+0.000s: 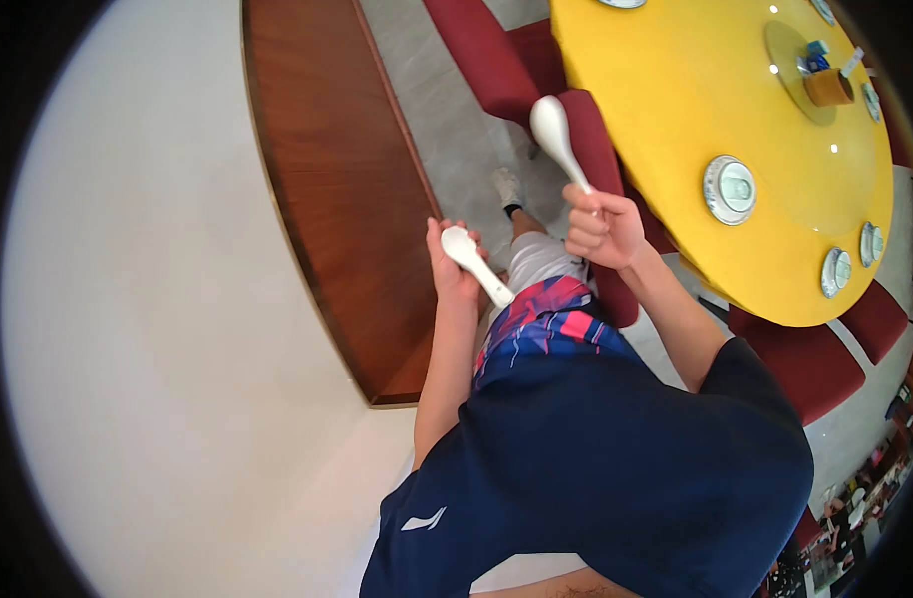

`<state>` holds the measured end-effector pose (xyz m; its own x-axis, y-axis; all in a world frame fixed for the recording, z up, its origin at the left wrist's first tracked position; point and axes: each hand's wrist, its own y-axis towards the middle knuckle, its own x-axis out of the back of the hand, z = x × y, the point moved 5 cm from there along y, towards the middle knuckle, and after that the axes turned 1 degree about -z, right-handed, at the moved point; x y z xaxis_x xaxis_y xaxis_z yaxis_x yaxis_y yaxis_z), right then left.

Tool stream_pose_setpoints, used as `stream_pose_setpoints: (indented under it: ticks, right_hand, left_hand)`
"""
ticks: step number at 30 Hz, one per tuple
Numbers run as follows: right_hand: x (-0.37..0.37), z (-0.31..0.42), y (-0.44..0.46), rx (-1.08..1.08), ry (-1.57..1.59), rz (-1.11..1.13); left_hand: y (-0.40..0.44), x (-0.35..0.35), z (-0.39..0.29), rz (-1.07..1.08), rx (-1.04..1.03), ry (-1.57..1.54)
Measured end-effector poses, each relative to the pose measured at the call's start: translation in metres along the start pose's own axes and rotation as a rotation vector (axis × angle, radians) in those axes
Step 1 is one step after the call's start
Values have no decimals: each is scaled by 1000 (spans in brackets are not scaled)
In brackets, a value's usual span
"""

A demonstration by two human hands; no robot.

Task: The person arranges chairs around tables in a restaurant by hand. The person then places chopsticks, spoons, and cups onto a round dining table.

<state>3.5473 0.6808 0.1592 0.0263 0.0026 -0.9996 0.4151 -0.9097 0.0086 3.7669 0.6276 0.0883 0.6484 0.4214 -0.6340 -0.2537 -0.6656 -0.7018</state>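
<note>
My right hand (604,231) is closed in a fist around the handle of a large white serving spoon (552,130). Its bowl points up and away from me, in front of a red chair. Lower and to the left, my left hand (454,267) cups a shorter white soup spoon (473,262). That spoon lies over the palm and fingers, bowl at the fingertips, its handle slanting back toward my shirt. The two spoons are apart from each other.
To the right stands a round table with a yellow cloth (656,110), set with several stacks of dishes (730,189). A brown container (829,88) stands at its middle. Red chairs (797,367) surround it. A wooden panel (337,189) and a pale wall (157,299) are on the left.
</note>
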Motion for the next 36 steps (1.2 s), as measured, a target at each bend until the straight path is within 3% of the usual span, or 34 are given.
stream_pose_setpoints:
  ticks: [2, 4, 7, 12, 20, 24, 28, 31, 36]
  right_hand:
    - [5, -14, 31, -122, -212, -72]
    - [10, -21, 55, -236, -495, -293]
    - [-1, -17, 102, -237, -623, -376]
    - [4, 20, 162, -175, -870, -429]
    - [4, 47, 202, -3, -817, -516]
    - [14, 47, 207, -27, -822, -558]
    - [26, 47, 214, -144, -896, -588]
    - [23, 58, 225, -246, -1223, -684]
    - [16, 95, 258, -384, -1368, -763]
  left_hand:
    - [10, -22, -24, -66, -37, 69]
    - [31, -33, -45, -95, -35, 133]
    - [80, -61, -74, -120, -91, 201]
    - [145, -128, -94, -5, 3, 349]
    - [190, -176, -120, 127, -6, 407]
    - [207, -178, -123, 157, 41, 483]
    - [227, -174, -125, 135, 117, 596]
    - [247, -170, -125, 171, 211, 584]
    - [291, -191, -139, 195, 349, 632]
